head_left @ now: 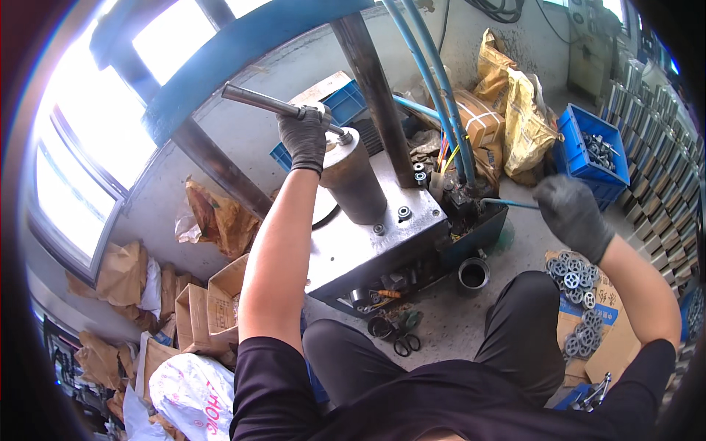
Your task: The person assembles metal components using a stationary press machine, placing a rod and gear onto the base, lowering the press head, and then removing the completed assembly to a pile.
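Note:
My left hand (303, 140), in a dark grey glove, is closed round a stepped metal rod (257, 100). The rod slants down to the right, its lower end by the top of a thick grey metal cylinder (355, 180). That cylinder stands on the steel bed (334, 253) of a blue-framed press. At right, my right hand (572, 218), gloved alike and blurred, is curled at the end of a thin blue lever (509, 203); the glove hides the grip. Small ring-shaped parts (404, 212) lie on the bed beside the cylinder.
Press posts (373, 95) rise behind the bed. A dark cup (473, 273) and scissors (406, 345) are on the floor. Spoked metal wheels (577, 279) lie on cardboard at right. Beyond are a blue crate (593, 151) of metal parts and stacked metal pieces (654, 162). Cardboard boxes (198, 316) sit left.

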Demonstrator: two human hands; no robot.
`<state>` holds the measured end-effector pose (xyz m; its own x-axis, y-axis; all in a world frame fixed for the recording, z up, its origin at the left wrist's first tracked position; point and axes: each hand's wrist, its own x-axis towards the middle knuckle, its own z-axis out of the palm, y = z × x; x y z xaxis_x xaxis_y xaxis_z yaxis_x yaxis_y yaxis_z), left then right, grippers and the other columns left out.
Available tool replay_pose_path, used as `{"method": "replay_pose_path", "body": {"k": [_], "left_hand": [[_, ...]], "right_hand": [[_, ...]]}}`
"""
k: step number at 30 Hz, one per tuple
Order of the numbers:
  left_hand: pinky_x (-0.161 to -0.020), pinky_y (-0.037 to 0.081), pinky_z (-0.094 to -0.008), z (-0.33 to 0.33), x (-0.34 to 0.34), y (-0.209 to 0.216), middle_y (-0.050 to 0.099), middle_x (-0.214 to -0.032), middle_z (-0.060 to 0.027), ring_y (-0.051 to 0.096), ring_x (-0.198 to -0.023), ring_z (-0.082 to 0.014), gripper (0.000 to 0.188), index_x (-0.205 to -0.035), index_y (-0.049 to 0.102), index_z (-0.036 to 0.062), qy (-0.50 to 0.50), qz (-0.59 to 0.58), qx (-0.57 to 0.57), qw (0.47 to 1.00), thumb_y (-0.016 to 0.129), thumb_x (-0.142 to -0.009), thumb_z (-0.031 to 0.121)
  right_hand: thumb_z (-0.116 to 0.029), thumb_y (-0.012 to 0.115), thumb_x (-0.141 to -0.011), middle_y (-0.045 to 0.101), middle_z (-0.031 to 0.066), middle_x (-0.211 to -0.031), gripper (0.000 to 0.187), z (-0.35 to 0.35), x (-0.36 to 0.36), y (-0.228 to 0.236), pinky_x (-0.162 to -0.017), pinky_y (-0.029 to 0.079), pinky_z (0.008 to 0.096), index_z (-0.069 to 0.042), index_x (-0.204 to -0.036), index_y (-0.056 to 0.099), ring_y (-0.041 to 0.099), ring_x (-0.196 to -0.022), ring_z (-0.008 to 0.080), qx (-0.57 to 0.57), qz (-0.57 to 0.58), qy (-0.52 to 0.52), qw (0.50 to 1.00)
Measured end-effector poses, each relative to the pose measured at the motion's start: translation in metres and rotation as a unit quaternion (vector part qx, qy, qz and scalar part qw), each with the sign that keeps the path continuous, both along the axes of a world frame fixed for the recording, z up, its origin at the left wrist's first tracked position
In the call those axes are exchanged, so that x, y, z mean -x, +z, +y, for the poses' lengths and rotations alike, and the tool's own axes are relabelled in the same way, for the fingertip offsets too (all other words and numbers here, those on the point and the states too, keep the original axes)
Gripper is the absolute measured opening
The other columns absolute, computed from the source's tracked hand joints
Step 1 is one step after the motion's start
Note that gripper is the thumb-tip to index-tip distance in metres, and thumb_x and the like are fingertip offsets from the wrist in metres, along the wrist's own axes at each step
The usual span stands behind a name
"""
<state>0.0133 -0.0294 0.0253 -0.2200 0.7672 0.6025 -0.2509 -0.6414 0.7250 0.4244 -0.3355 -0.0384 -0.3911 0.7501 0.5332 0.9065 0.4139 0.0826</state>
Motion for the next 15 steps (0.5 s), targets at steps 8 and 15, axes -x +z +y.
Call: {"method": "replay_pose_path", "body": {"k": [8,15], "left_hand": [[-0.061,0.066,-0.0315,0.005,0.002,0.002,0.055,-0.086,-0.0061,0.064,-0.068,-0.0152,0.025,-0.099,0.041,0.0027,0.011,0.029,-0.006,1.0,0.059,-0.091,-0.013],[-0.065,0.069,-0.0373,0.01,0.007,0.005,0.052,-0.088,-0.0075,0.069,-0.073,-0.0221,0.027,-0.104,0.041,0.0027,0.023,0.041,0.004,0.999,0.054,-0.091,-0.017]], "right_hand": [[-0.014,0.069,-0.093,0.069,0.0161,-0.093,0.01,0.126,0.016,0.057,-0.08,0.056,0.0473,-0.005,-0.097,0.069,0.07,-0.088,0.037,-0.159,0.087,-0.047,0.982],[-0.021,0.066,-0.094,0.075,0.0179,-0.095,0.016,0.179,0.016,0.063,-0.086,0.058,0.0474,-0.008,-0.1,0.073,0.073,-0.094,0.0379,-0.144,0.092,-0.089,0.981]]}}
